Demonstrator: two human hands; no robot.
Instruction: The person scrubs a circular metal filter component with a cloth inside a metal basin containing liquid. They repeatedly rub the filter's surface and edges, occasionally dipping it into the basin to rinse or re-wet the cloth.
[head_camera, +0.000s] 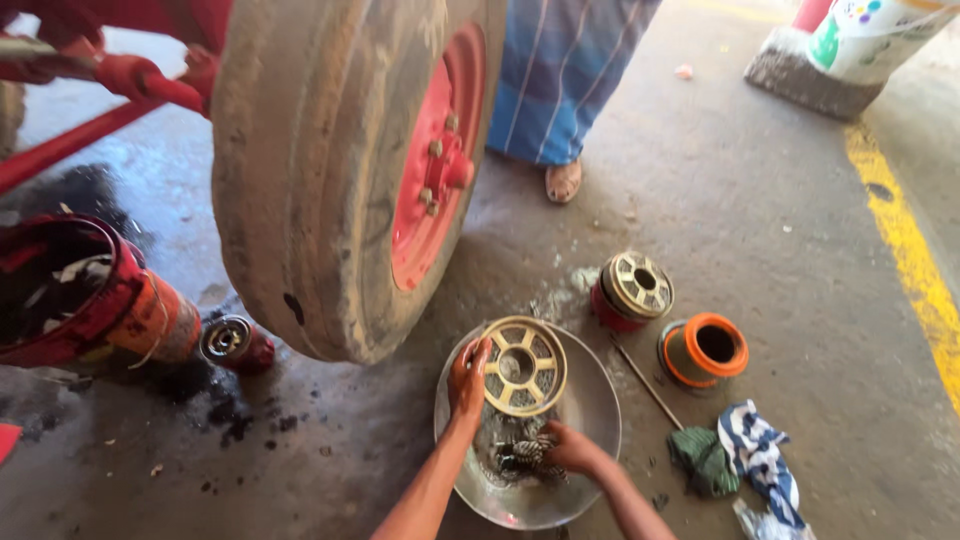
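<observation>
Head view: left hand (468, 378) gripping cylindrical filter (523, 368) over metal basin (600, 400), right hand (568, 449) clutching striped rag (522, 453) beneath.

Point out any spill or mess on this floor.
A black oily patch stains the concrete floor beside the tractor wheel, around a small red filter lying on its side, with dark flecks scattered nearby.

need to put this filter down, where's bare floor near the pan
Bare concrete lies right of the orange-capped filter, out to the yellow line, and above the red filter toward a person's sandalled foot. Crowded: the tyre presses against the pan, both hands, left hand and right hand, fill it, and the rags take the lower right.
</observation>
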